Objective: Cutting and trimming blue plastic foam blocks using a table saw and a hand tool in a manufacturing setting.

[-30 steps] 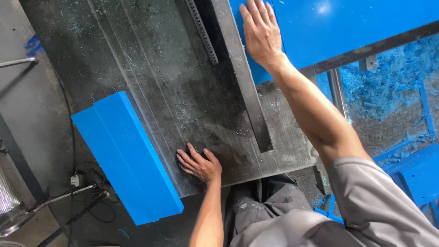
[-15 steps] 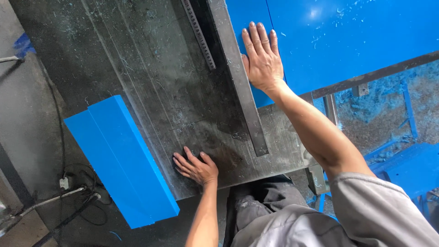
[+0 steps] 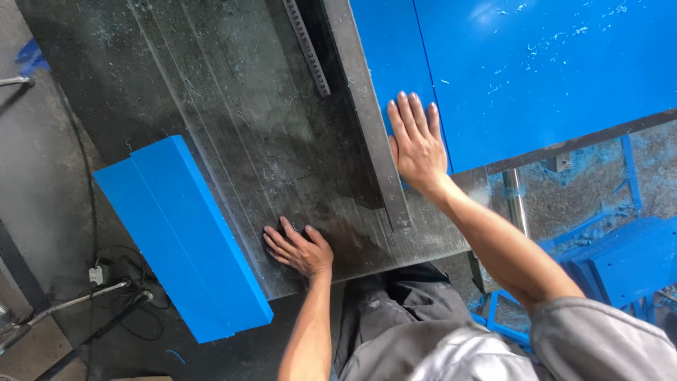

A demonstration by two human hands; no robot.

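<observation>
My right hand (image 3: 416,144) lies flat, fingers spread, on the near edge of a narrow blue strip (image 3: 395,63) that lies next to a large blue sheet (image 3: 550,70). The strip butts against a grey metal fence bar (image 3: 370,127). My left hand (image 3: 300,247) rests palm down, fingers apart, on the dark, scratched machine table (image 3: 233,120) near its front edge. Neither hand grips anything. A stack of blue strips (image 3: 187,236) lies at the table's left edge, overhanging it, just left of my left hand.
A slotted metal rail (image 3: 307,46) runs along the table beside the fence bar. Blue offcuts and shavings (image 3: 620,254) litter the floor at the right. Cables and a plug (image 3: 95,275) lie on the floor at the lower left.
My right hand has slid back toward me along the blue strip beside the fence bar. The left hand has stayed pressed on the table.
</observation>
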